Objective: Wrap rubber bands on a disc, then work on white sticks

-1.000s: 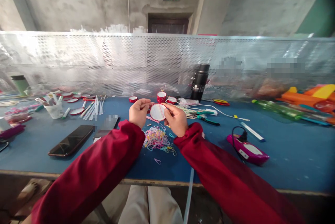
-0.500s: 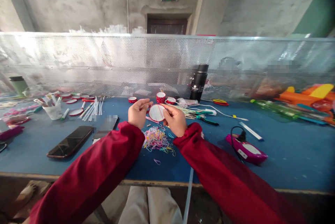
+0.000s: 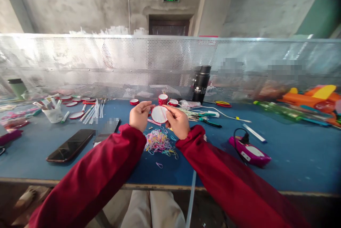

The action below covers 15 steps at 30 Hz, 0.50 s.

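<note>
My right hand [image 3: 179,123] pinches a round white disc with a red rim [image 3: 159,114] by its right edge, holding it up above the table. A thin red line runs across the disc's face. At the disc's left side is my left hand [image 3: 139,115], its thumb and fingers pressed together; whatever they hold is too small to make out. Just below the disc lies a heap of pastel loop-shaped clips [image 3: 159,142], with a single purple clip [image 3: 159,165] nearer the front edge.
Behind my hands stand red round stacks [image 3: 163,99] and a black thermos [image 3: 201,85]. Pliers [image 3: 210,121] and a purple power strip [image 3: 250,152] lie to the right. On the left are a phone [image 3: 70,145], a white cup of pens [image 3: 52,114] and white strips [image 3: 92,113].
The whole view has shifted very slightly. Both hands keep nearly the same pose around the disc.
</note>
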{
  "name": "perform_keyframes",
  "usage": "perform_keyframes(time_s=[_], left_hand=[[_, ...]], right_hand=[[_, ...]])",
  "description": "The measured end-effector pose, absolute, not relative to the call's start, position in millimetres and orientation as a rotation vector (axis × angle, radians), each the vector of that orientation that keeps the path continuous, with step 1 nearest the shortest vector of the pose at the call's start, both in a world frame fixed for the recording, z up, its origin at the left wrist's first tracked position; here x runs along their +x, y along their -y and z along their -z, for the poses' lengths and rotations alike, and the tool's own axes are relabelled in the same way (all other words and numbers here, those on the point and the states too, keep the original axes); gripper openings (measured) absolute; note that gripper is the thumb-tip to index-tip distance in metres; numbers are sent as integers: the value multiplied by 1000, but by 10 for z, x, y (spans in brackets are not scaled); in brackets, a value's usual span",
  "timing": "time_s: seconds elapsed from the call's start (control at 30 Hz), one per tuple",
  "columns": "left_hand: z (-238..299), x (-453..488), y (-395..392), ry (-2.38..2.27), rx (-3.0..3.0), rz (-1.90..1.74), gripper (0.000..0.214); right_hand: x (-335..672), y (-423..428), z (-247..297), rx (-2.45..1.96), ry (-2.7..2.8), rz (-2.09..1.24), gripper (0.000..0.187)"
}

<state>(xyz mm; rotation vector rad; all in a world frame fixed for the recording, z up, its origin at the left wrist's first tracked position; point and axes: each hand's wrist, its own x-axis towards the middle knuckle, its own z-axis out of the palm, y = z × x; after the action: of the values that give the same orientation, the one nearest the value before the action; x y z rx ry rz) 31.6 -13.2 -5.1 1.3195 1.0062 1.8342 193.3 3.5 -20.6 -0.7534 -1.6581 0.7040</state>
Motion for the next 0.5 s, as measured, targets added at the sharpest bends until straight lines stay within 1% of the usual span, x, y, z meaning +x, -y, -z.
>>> perform_keyframes(time_s=[0.13, 0.27, 0.5], left_hand=[[140, 270, 53, -1044, 1364, -1769, 30], [210, 226, -13, -1064, 1393, -1698, 26], [71, 261, 104, -1007, 1357, -1584, 24]], right_hand=[[1939, -36, 205, -761, 1648, -681, 38], [1952, -49, 213, -773, 1626, -648, 37], [1949, -92, 242, -761, 1583, -701, 36]])
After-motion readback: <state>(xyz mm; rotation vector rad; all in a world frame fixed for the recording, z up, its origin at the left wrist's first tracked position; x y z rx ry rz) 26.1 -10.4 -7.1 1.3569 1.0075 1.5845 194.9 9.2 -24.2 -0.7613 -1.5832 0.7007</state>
